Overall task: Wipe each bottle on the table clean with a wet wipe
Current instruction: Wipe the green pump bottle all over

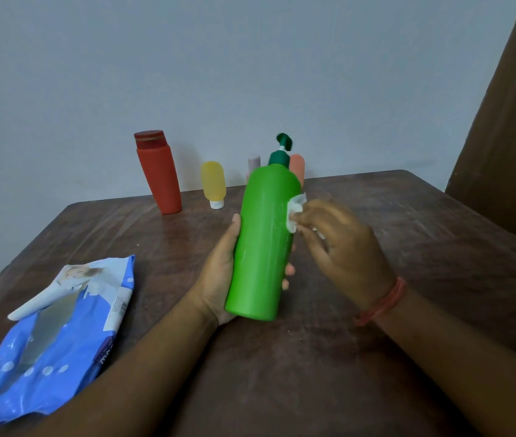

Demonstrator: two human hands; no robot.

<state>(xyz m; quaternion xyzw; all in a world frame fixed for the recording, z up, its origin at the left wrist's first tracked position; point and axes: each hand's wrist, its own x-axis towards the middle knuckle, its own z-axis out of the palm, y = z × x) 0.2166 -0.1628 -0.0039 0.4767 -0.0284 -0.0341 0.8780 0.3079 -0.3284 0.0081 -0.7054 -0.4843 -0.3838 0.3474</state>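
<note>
A dark brown wooden desk (pixel 376 357) stands against a plain pale wall, with a brown curtain (pixel 509 121) hanging at the right. Nearest, on the desk's left side, lies a blue wet wipe pack (pixel 51 342) with its flap peeled open. Over the middle of the desk the left hand (pixel 219 279) grips the green pump bottle (pixel 264 244) around its lower body, holding it slightly tilted above the surface. The right hand (pixel 342 250), a red thread band at its wrist, pinches a white wet wipe (pixel 296 212) against the bottle's right side. Along the far edge stand a red bottle (pixel 158 173) and a yellow bottle (pixel 213 184) resting on its white cap; a greyish bottle (pixel 254 164) and an orange bottle (pixel 298 168) show partly behind the green one.
</note>
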